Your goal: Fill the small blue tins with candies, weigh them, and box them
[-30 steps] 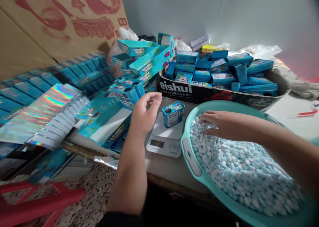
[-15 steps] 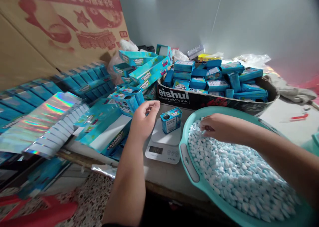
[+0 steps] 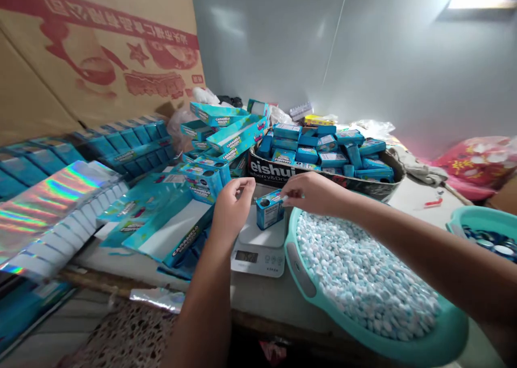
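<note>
A small blue tin (image 3: 270, 210) with a round opening in its top stands upright on a white digital kitchen scale (image 3: 258, 257). My right hand (image 3: 309, 193) is at the tin's right upper edge, its fingers pinched with a small pale candy showing at the tips. Just left of the tin is my left hand (image 3: 234, 203), thumb and fingers drawn together; whatever lies between them, if anything, is hidden. To the right, a turquoise basin (image 3: 301, 268) is filled with white and pale blue candies (image 3: 363, 276), under my right forearm.
Behind the scale, a black carton (image 3: 266, 174) is heaped with blue tins (image 3: 319, 144). Turquoise display boxes (image 3: 220, 115) are stacked at back left, near a flattened one (image 3: 169, 233). Holographic sheets (image 3: 52, 206) lie at left. Another turquoise tub (image 3: 464, 217) stands at right.
My right hand has left the candies in the basin and moved left to the tin. My left hand stays beside the tin. The camera view has shifted, bringing the second tub further into view.
</note>
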`<control>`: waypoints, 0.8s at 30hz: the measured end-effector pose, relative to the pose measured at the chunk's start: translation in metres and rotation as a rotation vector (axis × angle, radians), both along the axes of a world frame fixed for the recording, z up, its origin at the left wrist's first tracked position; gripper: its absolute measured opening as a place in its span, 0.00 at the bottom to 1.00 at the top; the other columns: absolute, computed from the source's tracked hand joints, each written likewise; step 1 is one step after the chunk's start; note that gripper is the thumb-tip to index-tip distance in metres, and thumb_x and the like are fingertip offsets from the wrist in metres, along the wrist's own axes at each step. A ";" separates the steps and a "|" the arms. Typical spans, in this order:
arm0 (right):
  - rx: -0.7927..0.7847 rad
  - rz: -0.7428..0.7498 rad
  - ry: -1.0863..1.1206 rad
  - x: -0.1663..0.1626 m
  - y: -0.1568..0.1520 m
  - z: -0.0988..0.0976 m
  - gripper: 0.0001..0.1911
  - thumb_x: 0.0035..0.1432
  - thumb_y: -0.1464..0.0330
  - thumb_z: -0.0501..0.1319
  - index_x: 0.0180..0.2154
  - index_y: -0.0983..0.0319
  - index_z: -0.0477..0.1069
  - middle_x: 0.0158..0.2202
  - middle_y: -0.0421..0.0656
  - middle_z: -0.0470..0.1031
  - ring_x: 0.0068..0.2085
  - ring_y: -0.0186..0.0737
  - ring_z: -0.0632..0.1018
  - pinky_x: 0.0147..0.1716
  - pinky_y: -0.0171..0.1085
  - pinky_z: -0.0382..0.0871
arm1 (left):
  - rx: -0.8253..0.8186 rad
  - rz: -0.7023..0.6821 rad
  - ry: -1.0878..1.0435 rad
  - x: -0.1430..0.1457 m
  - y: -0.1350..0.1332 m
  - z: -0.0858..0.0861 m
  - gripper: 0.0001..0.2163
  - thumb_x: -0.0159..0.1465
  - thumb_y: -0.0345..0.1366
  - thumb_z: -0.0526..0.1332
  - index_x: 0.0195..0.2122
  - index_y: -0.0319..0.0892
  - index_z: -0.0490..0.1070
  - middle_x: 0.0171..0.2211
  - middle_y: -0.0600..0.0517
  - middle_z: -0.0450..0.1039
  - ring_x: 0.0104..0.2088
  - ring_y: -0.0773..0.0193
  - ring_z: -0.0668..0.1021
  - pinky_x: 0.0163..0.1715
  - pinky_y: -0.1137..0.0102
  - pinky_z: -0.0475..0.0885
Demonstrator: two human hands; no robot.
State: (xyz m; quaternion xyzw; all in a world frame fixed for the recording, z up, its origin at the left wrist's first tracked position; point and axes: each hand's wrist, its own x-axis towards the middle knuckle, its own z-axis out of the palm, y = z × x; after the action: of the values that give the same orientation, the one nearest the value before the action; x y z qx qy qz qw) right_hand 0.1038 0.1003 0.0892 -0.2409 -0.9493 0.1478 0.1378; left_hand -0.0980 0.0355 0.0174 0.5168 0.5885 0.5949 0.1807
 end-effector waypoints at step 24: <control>-0.237 0.068 -0.065 -0.057 0.023 -0.014 0.13 0.52 0.72 0.73 0.40 0.67 0.77 0.31 0.39 0.77 0.33 0.35 0.76 0.32 0.30 0.66 | -0.066 -0.007 -0.413 0.000 0.011 -0.010 0.19 0.61 0.47 0.61 0.47 0.41 0.74 0.49 0.43 0.78 0.51 0.53 0.79 0.51 0.60 0.73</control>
State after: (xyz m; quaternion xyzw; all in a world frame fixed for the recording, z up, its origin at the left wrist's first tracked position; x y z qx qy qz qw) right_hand 0.0465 0.1234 0.0749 -0.2279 -0.9367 0.2557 0.0726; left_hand -0.0976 0.0465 0.0076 0.3798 0.5565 0.6678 0.3165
